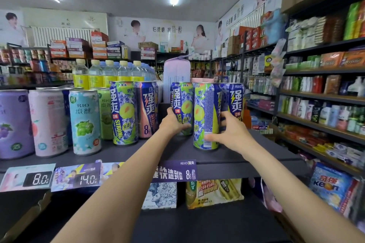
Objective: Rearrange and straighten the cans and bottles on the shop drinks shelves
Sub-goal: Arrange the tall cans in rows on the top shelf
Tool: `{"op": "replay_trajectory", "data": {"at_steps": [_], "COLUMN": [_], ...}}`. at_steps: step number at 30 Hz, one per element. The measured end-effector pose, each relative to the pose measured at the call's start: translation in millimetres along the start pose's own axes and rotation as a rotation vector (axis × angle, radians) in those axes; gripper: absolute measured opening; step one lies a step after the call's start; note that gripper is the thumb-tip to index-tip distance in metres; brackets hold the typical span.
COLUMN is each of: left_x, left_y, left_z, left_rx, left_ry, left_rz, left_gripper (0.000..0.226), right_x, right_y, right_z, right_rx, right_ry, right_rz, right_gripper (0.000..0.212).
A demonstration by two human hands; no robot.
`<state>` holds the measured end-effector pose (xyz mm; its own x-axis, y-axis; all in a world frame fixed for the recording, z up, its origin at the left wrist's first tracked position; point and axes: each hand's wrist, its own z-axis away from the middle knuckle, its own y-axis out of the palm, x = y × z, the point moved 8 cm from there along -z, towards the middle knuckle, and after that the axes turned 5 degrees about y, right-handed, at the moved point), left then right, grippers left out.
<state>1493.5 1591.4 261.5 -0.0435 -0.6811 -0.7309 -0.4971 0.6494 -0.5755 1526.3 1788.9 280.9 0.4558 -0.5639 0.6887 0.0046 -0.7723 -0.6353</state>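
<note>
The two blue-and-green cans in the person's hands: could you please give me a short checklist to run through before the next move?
1. Left hand grips the left can low on its body: ok.
2. Right hand grips the right can near its base: ok.
3. Both cans stand upright on the shelf: ok.
4. Label faces front: left can ok; right can not ok, its barcode and small print face out.
5. Line with the neighbours: not ok, the right can sits nearer the shelf edge than the left can.
6. Room behind the cans to push them back: cannot tell, hidden by the cans.
</note>
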Motion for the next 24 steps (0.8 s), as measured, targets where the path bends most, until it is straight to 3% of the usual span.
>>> {"op": "replay_trajectory", "data": {"at_steps": [5,11,24], "left_x": [4,9,10], "left_y": [8,5,-17], "left_z": [-8,-8,0], "left_rx": [-0.045,-0.057,-0.062], "left_ry": [0.000,0.018,0.012], "left_rz": [0.046,0.114,0.121], "left_gripper": [0.098,0.098,0.107], "right_x": [-10,-14,-17], "right_y": [7,9,12], "right_z": [-2,0,-5], "right_rx": [0.015,0.034,0.047], "right_ry": [0.007,0.033,0.035], "right_rz": [-0.062,-0.141,-0.106], "right_gripper": [0.070,0.060,0.070]}}
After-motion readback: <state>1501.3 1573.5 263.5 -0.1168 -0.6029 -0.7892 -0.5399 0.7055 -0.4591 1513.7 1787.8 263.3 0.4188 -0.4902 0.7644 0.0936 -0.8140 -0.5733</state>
